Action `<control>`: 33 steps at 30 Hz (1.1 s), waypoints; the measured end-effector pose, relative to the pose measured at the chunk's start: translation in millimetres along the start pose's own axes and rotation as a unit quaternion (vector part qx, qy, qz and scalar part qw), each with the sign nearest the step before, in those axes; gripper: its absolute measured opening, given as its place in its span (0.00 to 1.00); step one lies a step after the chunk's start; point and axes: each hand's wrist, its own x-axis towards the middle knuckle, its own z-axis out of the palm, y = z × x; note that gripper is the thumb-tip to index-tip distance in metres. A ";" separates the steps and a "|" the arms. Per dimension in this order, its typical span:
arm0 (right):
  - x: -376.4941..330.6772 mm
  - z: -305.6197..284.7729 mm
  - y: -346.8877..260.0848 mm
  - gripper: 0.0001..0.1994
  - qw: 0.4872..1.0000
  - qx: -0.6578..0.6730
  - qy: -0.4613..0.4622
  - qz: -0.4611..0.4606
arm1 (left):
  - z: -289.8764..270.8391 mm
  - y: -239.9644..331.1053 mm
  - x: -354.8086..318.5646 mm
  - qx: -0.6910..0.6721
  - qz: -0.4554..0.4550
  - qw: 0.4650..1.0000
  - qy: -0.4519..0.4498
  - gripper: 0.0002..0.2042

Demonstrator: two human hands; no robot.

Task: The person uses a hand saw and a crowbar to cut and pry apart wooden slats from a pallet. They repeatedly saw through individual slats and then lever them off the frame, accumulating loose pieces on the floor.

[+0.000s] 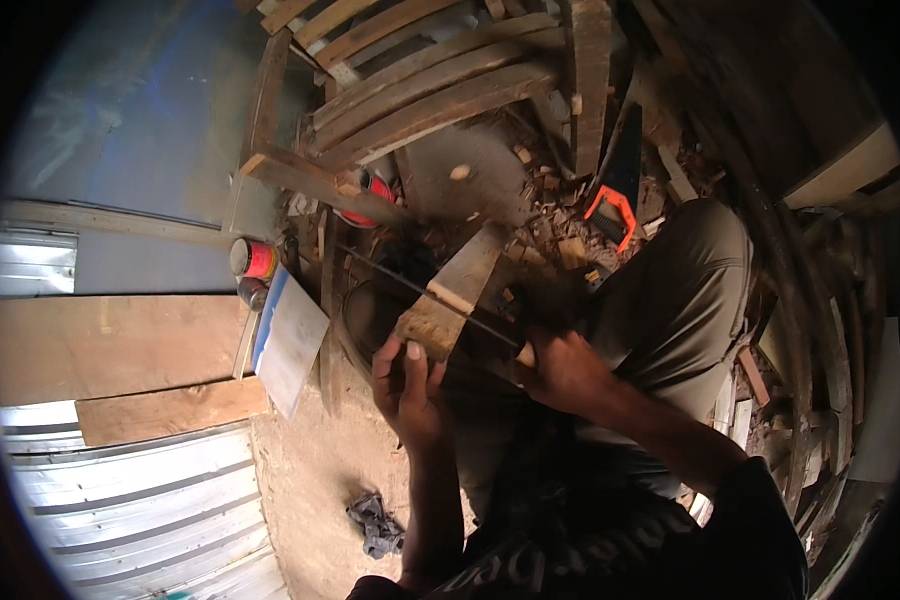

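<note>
My left hand [410, 385] grips the near end of a short wooden board [470, 265], with thumb and fingertips at its edge. The board slants away from me, and a step shows across its upper face. In my right hand [565, 370], closed around a light wooden handle, is a long thin dark-bladed tool [485, 328]. Its blade lies across the board near the step, just beyond my left fingertips, and points to the far left. Whether it is a saw or a file I cannot tell.
An orange-handled hand saw [612, 215] leans beyond my knee [710, 250]. A wooden frame of slats [440, 95] stands ahead. Red cans [255, 258] and a pale panel [292, 340] are at left. Wood scraps [573, 252] litter the ground; a dark cloth [377, 525] lies near me.
</note>
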 end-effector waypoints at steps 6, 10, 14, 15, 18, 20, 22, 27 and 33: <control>-9.7 -25.0 -48.5 0.14 0.971 0.187 0.114 -0.098 | 5.7 -0.6 3.2 -0.011 -0.018 0.999 -0.029 0.15; 3.7 -11.2 -10.6 0.18 0.999 0.050 0.020 0.004 | 2.0 2.1 1.0 0.016 -0.037 0.999 -0.022 0.16; -4.9 -20.7 -25.1 0.18 0.999 0.052 0.009 0.004 | 8.2 2.1 -0.8 -0.019 -0.042 0.999 -0.015 0.14; -4.4 -24.4 -32.5 0.18 0.996 0.080 0.033 -0.029 | 6.7 4.0 -2.9 -0.004 -0.054 0.998 -0.011 0.15; -8.8 -18.3 -37.0 0.18 0.993 0.111 0.028 -0.024 | -6.8 -6.9 3.9 -0.047 -0.021 0.997 -0.064 0.14; 3.8 -7.3 -4.6 0.18 0.993 0.039 -0.066 0.087 | 4.2 6.8 -2.8 -0.001 -0.071 0.997 -0.019 0.14; -0.1 -14.8 6.5 0.20 0.998 0.051 0.043 0.000 | 2.3 7.0 -5.9 0.003 -0.091 0.995 -0.027 0.14; -13.3 -30.2 -34.3 0.17 0.984 0.144 0.085 -0.067 | 14.3 10.9 -10.3 0.003 -0.092 0.996 0.001 0.15; -7.8 6.3 8.3 0.19 0.998 0.010 0.046 0.046 | 3.9 7.7 -11.6 0.014 -0.074 0.997 -0.031 0.14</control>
